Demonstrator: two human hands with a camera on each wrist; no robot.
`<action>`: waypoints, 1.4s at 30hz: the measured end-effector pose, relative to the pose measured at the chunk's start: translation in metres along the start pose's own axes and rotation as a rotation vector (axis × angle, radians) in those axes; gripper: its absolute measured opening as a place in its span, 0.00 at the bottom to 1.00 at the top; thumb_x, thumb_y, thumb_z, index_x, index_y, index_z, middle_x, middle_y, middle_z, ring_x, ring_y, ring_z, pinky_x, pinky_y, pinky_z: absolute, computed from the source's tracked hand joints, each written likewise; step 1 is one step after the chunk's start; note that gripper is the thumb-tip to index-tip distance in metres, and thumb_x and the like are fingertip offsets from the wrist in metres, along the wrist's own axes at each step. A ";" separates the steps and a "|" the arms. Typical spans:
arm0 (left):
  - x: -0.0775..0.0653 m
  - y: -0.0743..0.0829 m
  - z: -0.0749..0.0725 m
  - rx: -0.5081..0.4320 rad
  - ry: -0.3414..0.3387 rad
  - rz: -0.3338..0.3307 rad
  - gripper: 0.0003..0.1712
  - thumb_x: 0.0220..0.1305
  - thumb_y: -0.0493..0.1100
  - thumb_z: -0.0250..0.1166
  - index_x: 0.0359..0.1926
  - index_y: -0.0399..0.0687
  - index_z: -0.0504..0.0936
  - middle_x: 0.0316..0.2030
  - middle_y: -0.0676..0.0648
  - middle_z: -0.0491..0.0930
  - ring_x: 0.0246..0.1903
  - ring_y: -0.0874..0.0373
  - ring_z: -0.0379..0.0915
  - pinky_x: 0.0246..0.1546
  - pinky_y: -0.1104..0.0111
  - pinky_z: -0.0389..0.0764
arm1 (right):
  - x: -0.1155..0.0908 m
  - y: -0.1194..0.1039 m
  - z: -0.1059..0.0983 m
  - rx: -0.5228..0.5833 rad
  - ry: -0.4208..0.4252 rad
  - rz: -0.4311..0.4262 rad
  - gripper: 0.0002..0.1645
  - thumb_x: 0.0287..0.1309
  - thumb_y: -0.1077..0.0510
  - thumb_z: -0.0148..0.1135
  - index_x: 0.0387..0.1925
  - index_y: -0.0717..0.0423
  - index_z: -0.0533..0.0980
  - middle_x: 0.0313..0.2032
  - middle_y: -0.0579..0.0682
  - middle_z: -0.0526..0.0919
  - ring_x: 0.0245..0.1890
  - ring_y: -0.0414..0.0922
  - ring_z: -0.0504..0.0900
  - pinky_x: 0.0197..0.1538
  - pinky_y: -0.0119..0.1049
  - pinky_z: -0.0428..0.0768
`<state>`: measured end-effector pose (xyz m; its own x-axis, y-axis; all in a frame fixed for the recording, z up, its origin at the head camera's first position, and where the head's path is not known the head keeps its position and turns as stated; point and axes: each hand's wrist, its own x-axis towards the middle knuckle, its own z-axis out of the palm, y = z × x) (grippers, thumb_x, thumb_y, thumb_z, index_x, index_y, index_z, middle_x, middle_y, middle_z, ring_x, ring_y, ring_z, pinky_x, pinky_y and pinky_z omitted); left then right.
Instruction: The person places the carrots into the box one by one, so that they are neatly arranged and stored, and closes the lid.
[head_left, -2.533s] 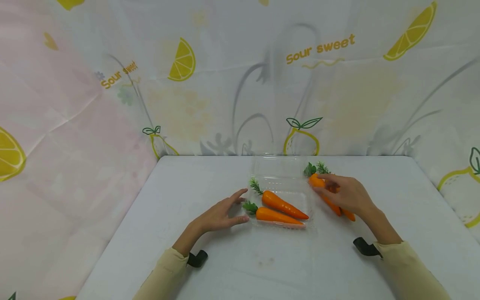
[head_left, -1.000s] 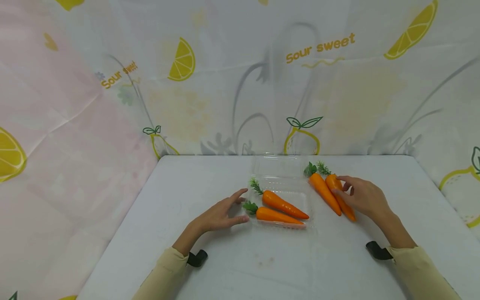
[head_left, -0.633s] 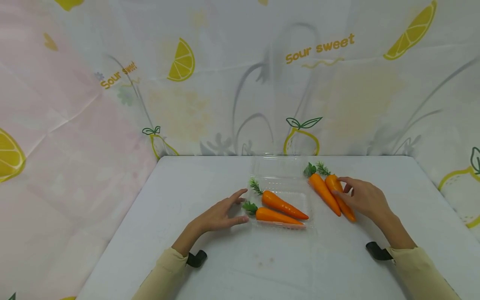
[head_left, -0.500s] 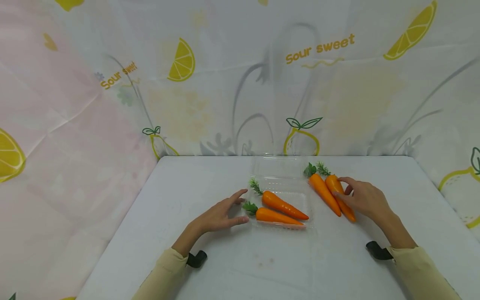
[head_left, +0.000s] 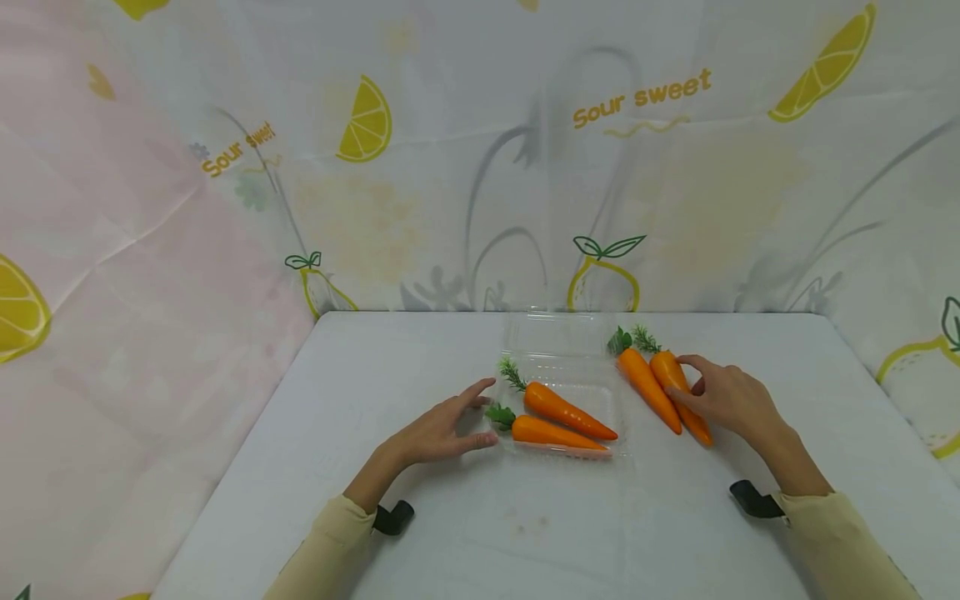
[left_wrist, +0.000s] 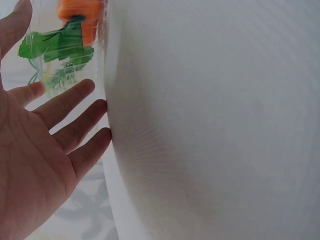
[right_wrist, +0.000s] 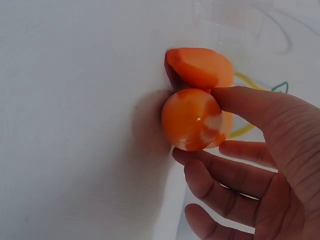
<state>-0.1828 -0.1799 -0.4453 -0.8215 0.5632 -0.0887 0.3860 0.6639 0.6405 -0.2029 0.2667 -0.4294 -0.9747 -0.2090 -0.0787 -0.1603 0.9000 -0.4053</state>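
Note:
Two orange carrots with green tops lie side by side on the table right of a clear plastic box. My right hand (head_left: pixel 731 400) pinches the right-hand carrot (head_left: pixel 670 372) between thumb and fingers; the right wrist view shows this carrot (right_wrist: pixel 191 120) end-on. The other carrot (head_left: pixel 647 387) rests against its left side. Inside the clear box (head_left: pixel 618 404) are an upper carrot (head_left: pixel 562 407) and a lower carrot (head_left: pixel 551 431). My left hand (head_left: pixel 438 429) stands at the box's left side with fingers spread, holding nothing; in the left wrist view its fingertips are close to the box wall.
The box's clear lid (head_left: pixel 558 333) lies folded back towards the far edge of the white table (head_left: pixel 360 358). Behind and beside the table hangs a lemon-print cloth (head_left: pixel 450 167). A black wrist mount (head_left: pixel 395 517) sticks out from the left sleeve, and another black mount (head_left: pixel 753 500) from the right.
My right hand has moved right from the left carrot of the loose pair to the right one, staying there over the last second. The left hand and the box have not moved.

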 end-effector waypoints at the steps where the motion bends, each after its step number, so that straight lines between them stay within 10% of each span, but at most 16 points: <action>1: 0.000 0.000 0.000 0.000 0.000 0.000 0.51 0.62 0.68 0.62 0.78 0.62 0.49 0.66 0.49 0.70 0.67 0.50 0.61 0.66 0.47 0.60 | 0.000 0.000 0.000 0.002 -0.004 0.001 0.39 0.61 0.42 0.65 0.63 0.65 0.67 0.31 0.54 0.85 0.25 0.45 0.78 0.25 0.38 0.76; 42: 0.001 -0.001 0.001 -0.001 0.001 0.011 0.51 0.63 0.67 0.62 0.78 0.61 0.48 0.66 0.48 0.70 0.67 0.51 0.61 0.66 0.47 0.61 | -0.006 -0.006 -0.006 0.029 0.139 0.004 0.37 0.60 0.43 0.67 0.62 0.61 0.70 0.31 0.55 0.85 0.24 0.44 0.77 0.25 0.36 0.74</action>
<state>-0.1838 -0.1800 -0.4469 -0.8177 0.5699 -0.0814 0.3944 0.6576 0.6419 -0.1972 0.2646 -0.4211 -0.9879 -0.1483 0.0461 -0.1536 0.8890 -0.4313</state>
